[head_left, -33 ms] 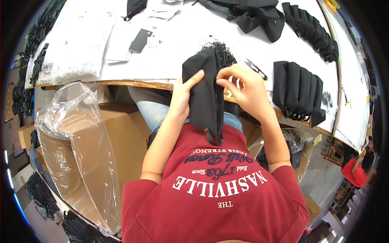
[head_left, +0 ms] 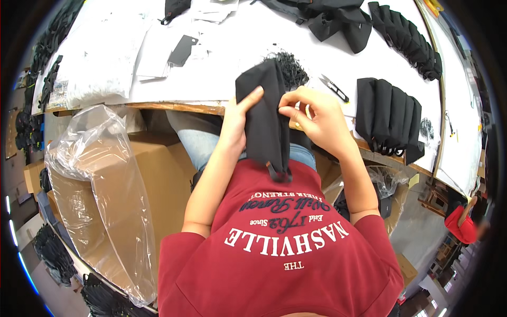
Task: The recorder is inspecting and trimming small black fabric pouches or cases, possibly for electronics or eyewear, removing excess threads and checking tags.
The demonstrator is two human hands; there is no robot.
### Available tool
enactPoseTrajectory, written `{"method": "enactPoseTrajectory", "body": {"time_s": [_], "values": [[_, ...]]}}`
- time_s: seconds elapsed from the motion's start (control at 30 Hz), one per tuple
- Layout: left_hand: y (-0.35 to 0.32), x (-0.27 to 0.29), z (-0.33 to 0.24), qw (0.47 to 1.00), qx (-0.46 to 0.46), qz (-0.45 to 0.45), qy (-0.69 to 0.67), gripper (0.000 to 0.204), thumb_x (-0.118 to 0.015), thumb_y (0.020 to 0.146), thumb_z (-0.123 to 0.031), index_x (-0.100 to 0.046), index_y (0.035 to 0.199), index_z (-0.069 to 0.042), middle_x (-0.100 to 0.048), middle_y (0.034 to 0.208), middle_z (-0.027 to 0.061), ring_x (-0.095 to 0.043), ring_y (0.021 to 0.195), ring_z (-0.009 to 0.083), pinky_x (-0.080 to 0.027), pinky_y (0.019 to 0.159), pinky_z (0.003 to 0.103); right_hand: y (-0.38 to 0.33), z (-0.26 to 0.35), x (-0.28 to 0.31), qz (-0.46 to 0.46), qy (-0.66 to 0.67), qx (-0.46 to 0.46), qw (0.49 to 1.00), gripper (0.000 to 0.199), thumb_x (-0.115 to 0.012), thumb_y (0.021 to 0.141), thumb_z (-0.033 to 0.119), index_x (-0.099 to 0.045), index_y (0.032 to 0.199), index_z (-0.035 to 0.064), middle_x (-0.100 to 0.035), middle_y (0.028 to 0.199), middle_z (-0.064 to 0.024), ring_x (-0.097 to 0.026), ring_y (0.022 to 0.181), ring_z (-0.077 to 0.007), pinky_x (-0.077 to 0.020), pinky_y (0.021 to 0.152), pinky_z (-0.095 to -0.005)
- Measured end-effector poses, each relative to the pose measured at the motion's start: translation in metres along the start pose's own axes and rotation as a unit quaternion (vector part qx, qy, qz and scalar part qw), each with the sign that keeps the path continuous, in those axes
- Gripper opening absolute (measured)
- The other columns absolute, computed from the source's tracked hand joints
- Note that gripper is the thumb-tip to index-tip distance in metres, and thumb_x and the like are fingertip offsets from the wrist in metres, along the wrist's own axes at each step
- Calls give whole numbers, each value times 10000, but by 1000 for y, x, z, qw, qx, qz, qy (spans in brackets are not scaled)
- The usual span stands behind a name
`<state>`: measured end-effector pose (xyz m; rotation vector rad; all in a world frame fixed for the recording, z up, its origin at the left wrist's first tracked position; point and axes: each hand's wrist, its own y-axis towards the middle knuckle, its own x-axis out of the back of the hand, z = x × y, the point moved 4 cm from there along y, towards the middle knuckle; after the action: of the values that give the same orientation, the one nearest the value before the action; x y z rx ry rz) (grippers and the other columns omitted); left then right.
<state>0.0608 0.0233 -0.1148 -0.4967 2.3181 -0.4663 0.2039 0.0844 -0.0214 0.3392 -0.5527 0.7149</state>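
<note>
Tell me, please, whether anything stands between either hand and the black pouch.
Nothing visible does: the left hand holds the black pouch by its left side, thumb across its front, and the right hand has fingertips pinched together at the right edge. The dark thread pile and the snips lie on the table beyond, not between.

The scene is viewed from the person's head through a wide fisheye lens, aimed steeply down so that the red shirt (head_left: 280,285) is seen close up across the lower middle. The left hand (head_left: 236,122) and right hand (head_left: 318,113) are framed near the centre at short range, with the white surface (head_left: 222,79) spread beyond them. Straight edges are bent toward the dark rim, where distant details can hardly be made out.
</note>
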Motion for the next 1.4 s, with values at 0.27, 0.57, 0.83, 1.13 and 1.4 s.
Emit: {"method": "enactPoseTrajectory", "body": {"time_s": [0.27, 0.57, 0.83, 1.13, 1.4], "values": [[27, 40, -5, 991, -14, -17, -129, 221, -634, 885, -215, -646, 990, -21, -694, 903, 94, -675, 733, 186, -565, 657, 309, -15, 7, -20, 142, 93, -21, 985, 96, -677, 794, 124, -658, 851, 49, -615, 688, -52, -546, 577, -164, -432, 563, -277], [23, 39, -10, 994, -72, -56, -58, 243, -625, 889, -208, -617, 1030, -10, -678, 925, 93, -666, 781, 188, -557, 687, 320, -17, 1, -23, 207, 72, -15, 976, 137, -662, 815, 162, -649, 877, 41, -634, 807, -73, -578, 710, -217, -453, 662, -313], [-10, 17, -20, 988, 16, -58, -143, 358, -538, 946, -238, -515, 1234, -26, -575, 1196, 85, -523, 1132, 175, -400, 988, 332, -7, -7, -16, 21, 108, -26, 994, 400, -617, 875, 175, -499, 1245, 78, -582, 1083, -88, -570, 1005, -195, -416, 904, -289], [-40, 27, -63, 846, -365, 66, 383, 866, -822, 645, -38, -351, 1371, -86, -420, 1358, 94, -448, 1205, 224, -397, 973, 337, -33, -61, -36, 105, 592, -335, 725, 327, -506, 908, 264, -605, 1106, 24, -619, 1096, -52, -554, 845, -71, -417, 492, -226], [-37, 33, -61, 879, -320, 0, 354, 476, -753, 762, -43, -584, 1206, -76, -617, 951, 2, -545, 848, 68, -446, 769, 200, -22, -52, -15, -120, 318, -58, 939, 345, -444, 970, 241, -516, 1253, 58, -612, 1040, -67, -520, 795, -77, -427, 696, -219]]}}
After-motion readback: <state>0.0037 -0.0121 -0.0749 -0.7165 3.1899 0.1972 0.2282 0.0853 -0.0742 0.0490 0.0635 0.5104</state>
